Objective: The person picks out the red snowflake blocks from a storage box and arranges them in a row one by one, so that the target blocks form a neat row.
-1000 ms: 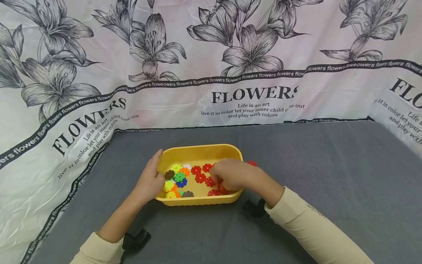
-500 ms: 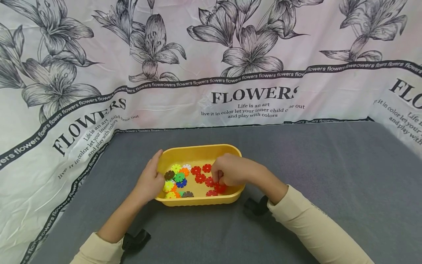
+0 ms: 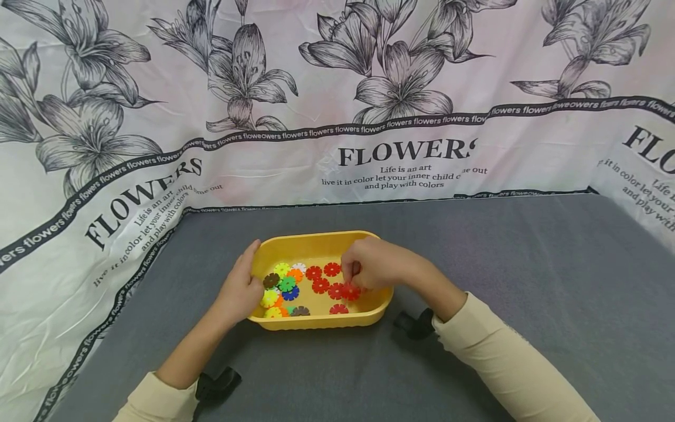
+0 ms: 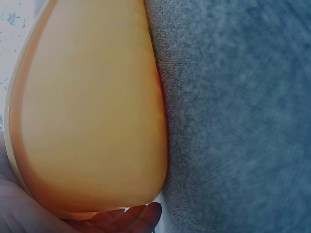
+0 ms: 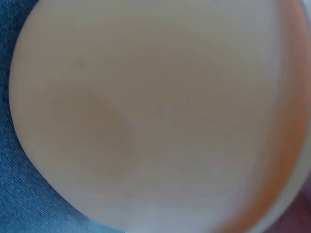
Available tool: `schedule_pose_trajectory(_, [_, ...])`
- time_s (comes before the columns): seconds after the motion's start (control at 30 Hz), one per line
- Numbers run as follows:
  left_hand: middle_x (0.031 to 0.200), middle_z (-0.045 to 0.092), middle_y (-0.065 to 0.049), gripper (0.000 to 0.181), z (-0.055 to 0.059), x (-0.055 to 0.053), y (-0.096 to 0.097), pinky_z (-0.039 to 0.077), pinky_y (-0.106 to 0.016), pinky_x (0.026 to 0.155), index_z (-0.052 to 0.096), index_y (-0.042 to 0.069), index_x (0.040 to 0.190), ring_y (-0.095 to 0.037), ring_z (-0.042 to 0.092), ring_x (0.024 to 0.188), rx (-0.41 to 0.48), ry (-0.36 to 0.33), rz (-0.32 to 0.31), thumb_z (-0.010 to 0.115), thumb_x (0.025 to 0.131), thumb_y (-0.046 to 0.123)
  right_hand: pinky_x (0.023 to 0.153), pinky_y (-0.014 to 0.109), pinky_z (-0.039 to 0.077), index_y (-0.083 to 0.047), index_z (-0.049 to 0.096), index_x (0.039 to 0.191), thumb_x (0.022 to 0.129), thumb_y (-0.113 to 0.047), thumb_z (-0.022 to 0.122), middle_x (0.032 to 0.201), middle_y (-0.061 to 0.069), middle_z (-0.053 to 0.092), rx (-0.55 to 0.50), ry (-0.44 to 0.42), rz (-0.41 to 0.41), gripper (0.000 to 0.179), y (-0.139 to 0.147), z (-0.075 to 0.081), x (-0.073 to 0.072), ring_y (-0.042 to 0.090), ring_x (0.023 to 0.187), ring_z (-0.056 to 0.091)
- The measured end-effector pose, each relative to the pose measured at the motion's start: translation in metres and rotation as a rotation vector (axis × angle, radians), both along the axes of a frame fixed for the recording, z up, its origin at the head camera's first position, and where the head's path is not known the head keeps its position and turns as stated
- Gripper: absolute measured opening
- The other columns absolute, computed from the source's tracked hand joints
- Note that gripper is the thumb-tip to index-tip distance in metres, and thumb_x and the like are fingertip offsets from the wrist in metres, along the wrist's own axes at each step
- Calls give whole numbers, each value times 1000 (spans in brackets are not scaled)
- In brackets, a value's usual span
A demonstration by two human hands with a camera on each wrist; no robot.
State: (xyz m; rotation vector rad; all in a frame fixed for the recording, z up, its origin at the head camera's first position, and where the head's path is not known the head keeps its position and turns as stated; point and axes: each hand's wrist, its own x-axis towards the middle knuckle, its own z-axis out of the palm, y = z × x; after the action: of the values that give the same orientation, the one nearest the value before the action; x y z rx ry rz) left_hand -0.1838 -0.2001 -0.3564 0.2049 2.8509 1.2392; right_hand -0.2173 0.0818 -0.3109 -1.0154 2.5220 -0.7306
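A yellow plastic tray (image 3: 311, 321) stands on the grey cloth. My left hand (image 3: 237, 293) grips its left end, and fingers (image 4: 141, 218) show round the tray's edge in the left wrist view. Inside, at the right, my right hand (image 3: 377, 266) has curled fingers and pinches a red flower-shaped plastic disc (image 3: 350, 292). Several other red discs (image 3: 320, 285) lie left of it, and another red disc (image 3: 339, 309) is by the front wall. Green (image 3: 287, 283), yellow, orange, blue, brown and white discs sit in a cluster at the left. The right hand hides the tray's back right corner.
Grey cloth (image 3: 517, 281) covers the table around the tray. A white curtain (image 3: 295, 158) with printed flowers and lettering hangs behind and at both sides. Black wrist-camera mounts (image 3: 218, 384) stick out beside both forearms.
My right hand has drawn slightly up and right, bringing a red disc up from the tray's front right. A red disc that showed beyond that hand is out of sight. The left hand stays put.
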Motion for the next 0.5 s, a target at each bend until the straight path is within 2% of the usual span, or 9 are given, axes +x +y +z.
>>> schedule_pose_trajectory(0.23, [158, 20, -30, 73, 1, 1, 0, 25, -59, 113, 12, -4, 158, -45, 31, 139, 2, -3, -2, 32, 88, -9, 59, 27, 53, -9, 69, 75, 82, 10, 64, 72, -2, 65, -58, -7, -12, 21, 7, 3, -3, 12, 62, 60])
schedule_pose_trajectory(0.5, [157, 21, -30, 73, 0, 0, 0, 25, -59, 112, 12, -4, 158, -45, 32, 138, -4, -7, 2, 32, 88, -9, 59, 28, 55, -6, 68, 78, 86, 9, 63, 72, 2, 67, -100, -66, -27, 18, 13, 7, -5, 15, 61, 63])
